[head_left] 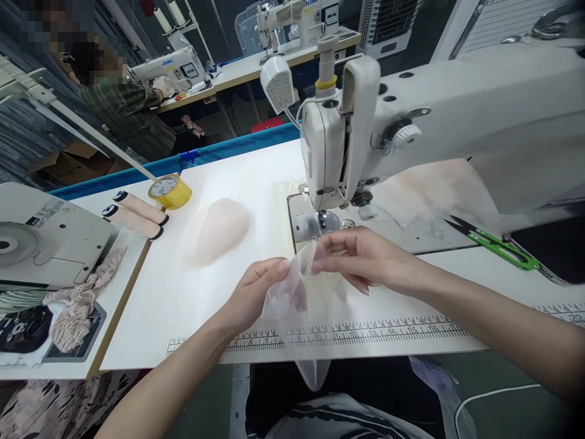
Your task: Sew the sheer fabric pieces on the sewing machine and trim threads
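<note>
Both my hands hold a thin, see-through pale fabric piece (305,305) just in front of the white sewing machine (411,122). My left hand (256,289) is closed on its left edge, thumb on top. My right hand (361,256) pinches its top edge with thumb and fingertips, a short way before the needle plate (311,222). The fabric's lower end hangs over the table's front edge, past the printed ruler strip (365,334).
A pale pink fabric stack (217,230) lies left of the machine. A yellow tape roll (170,190) and two thread cones (134,213) sit at the far left. Green snips (498,244) lie at the right. Lace scraps (77,305) rest on the side table. Another person sits at the back left.
</note>
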Demonstrator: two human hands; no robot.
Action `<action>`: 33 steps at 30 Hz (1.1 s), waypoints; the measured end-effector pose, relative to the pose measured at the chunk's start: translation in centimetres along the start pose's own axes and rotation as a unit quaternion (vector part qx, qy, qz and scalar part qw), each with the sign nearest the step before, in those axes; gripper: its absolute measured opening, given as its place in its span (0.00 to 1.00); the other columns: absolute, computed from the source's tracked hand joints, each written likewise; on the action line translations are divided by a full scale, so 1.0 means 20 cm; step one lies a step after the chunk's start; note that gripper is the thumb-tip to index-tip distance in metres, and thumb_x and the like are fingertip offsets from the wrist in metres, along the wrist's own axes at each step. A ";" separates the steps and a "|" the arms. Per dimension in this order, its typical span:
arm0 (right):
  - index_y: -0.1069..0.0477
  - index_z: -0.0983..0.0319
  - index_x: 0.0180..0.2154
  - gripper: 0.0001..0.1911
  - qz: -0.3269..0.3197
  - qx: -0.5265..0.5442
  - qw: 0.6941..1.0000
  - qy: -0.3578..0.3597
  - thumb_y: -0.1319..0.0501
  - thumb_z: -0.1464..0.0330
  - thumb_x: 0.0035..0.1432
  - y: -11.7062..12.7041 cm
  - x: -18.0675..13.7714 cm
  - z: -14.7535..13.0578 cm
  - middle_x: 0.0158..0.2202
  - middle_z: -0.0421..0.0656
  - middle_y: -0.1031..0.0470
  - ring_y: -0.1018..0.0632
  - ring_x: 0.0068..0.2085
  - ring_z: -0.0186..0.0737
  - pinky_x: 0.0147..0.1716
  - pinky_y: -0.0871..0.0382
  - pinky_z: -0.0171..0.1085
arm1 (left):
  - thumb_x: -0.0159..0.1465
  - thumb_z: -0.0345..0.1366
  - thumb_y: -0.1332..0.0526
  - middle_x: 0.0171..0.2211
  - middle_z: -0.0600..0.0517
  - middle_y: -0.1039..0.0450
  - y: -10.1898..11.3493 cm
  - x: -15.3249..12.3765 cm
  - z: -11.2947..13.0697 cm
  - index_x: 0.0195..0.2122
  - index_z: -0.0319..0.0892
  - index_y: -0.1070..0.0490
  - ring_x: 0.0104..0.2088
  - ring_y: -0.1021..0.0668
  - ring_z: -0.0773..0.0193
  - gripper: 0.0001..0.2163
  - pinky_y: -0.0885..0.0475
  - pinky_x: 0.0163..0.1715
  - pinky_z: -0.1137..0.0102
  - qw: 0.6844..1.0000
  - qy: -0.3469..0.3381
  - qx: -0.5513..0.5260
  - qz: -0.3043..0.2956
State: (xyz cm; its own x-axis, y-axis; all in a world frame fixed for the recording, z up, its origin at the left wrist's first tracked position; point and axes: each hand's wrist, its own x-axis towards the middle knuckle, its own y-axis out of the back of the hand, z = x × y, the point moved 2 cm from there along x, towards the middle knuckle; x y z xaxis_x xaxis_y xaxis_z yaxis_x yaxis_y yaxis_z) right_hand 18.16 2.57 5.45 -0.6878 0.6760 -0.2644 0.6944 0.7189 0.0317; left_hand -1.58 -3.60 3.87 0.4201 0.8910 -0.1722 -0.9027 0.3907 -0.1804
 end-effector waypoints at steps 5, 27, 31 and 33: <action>0.28 0.63 0.28 0.11 -0.052 0.034 0.998 -0.014 0.33 0.63 0.55 0.00 0.03 0.01 0.22 0.38 0.26 0.27 0.18 0.30 0.17 0.34 0.31 | 0.70 0.52 0.52 0.29 0.47 0.25 0.07 0.02 0.03 0.31 0.39 0.29 0.33 0.23 0.60 0.24 0.30 0.38 0.64 0.994 0.081 0.069 -0.034; 0.30 0.59 0.36 0.06 0.126 -0.277 0.929 0.208 0.44 0.67 0.65 0.11 0.04 0.15 0.28 0.39 0.25 0.25 0.28 0.34 0.26 0.33 0.34 | 0.67 0.33 0.42 0.17 0.64 0.38 -0.01 0.24 -0.06 0.40 0.45 0.32 0.17 0.30 0.73 0.02 0.38 0.21 0.78 0.841 -0.162 0.495 0.148; 0.33 0.59 0.42 0.04 0.135 -0.316 0.904 0.255 0.45 0.68 0.67 0.10 0.03 0.19 0.28 0.37 0.25 0.26 0.27 0.33 0.25 0.34 0.33 | 0.70 0.32 0.46 0.21 0.61 0.28 -0.03 0.23 -0.08 0.42 0.44 0.32 0.19 0.27 0.73 0.05 0.35 0.22 0.78 0.799 -0.230 0.538 0.136; 0.34 0.59 0.42 0.03 0.136 -0.326 0.895 0.272 0.45 0.69 0.66 0.10 0.03 0.19 0.29 0.37 0.26 0.26 0.27 0.32 0.25 0.34 0.32 | 0.70 0.32 0.46 0.21 0.60 0.27 -0.03 0.22 -0.08 0.42 0.43 0.31 0.20 0.27 0.73 0.05 0.34 0.23 0.79 0.794 -0.247 0.539 0.134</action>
State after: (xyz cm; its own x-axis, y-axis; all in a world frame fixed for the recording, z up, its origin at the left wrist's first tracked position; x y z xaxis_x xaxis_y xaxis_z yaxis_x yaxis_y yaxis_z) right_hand 19.88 3.77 1.74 -0.6370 0.6916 0.3406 0.7021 0.3379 0.6269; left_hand 1.01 -0.22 1.74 0.3519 0.8532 0.3850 -0.6215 -0.0946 0.7777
